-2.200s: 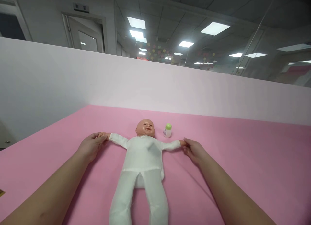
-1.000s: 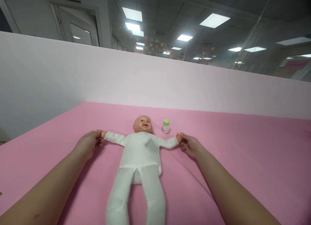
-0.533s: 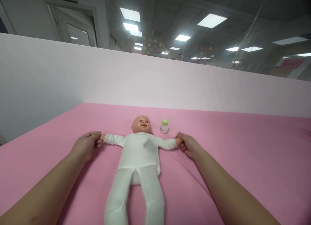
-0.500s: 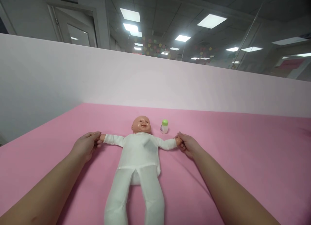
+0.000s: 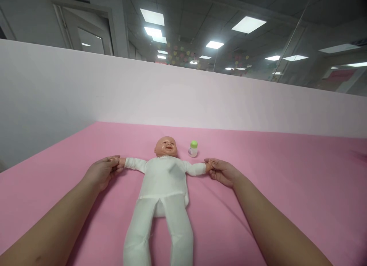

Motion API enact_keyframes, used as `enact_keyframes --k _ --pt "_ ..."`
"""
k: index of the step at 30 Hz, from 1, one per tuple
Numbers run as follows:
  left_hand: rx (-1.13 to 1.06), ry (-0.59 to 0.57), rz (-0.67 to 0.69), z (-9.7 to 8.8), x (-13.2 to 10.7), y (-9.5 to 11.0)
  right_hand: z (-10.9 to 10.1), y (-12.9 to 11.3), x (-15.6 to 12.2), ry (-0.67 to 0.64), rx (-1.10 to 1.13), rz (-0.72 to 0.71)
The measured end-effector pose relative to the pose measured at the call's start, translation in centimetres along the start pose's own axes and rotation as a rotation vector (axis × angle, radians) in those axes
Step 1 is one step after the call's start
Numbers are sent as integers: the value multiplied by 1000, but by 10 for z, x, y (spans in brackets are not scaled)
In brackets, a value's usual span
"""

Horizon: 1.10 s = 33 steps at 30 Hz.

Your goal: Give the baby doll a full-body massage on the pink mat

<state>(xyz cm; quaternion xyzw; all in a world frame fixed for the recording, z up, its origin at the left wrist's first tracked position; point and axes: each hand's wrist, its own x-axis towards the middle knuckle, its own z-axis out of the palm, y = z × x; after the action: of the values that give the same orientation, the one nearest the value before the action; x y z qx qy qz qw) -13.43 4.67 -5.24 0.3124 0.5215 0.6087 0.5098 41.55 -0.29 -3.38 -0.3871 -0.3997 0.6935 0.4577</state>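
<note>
A baby doll [image 5: 164,178] with a white cloth body and a hard plastic head lies on its back on the pink surface [image 5: 275,170], arms stretched out to both sides. My left hand [image 5: 103,172] is closed around the doll's hand on the left, thumb on top. On the other side, my right hand [image 5: 223,171] pinches the doll's other hand between thumb and fingers. A small bottle [image 5: 193,149] with a light green cap stands upright beside the doll's head, a little beyond my right hand and apart from it.
A white partition [image 5: 183,97] rises behind the far edge of the pink surface. Above it show glass, ceiling lights and a door [image 5: 86,32] at the left. The surface's left edge slants toward the lower left.
My right hand has shifted slightly, its thumb and fingers now reaching further over the doll's hand. My left hand keeps its hold, and the doll's body lies nearly as before.
</note>
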Motion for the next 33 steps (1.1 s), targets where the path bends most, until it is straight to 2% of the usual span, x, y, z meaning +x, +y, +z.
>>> enact_keyframes --k 5,12,21,24,28,33 --pt "38 -58 38 -2 0 0 0 1 1 11 -75 -1" --pt "59 -91 70 -7 5 -3 8 4 6 177 -108 -23" --pt "20 38 -2 -3 7 -4 10 4 10 313 -55 -15" --pt "9 28 3 -4 10 -7 8 4 9 283 -19 -26" --pt "18 -7 31 -5 10 -8 4 2 6 157 48 -19" --pt "63 -50 61 -5 6 -7 1 2 1 9 -23 -56"
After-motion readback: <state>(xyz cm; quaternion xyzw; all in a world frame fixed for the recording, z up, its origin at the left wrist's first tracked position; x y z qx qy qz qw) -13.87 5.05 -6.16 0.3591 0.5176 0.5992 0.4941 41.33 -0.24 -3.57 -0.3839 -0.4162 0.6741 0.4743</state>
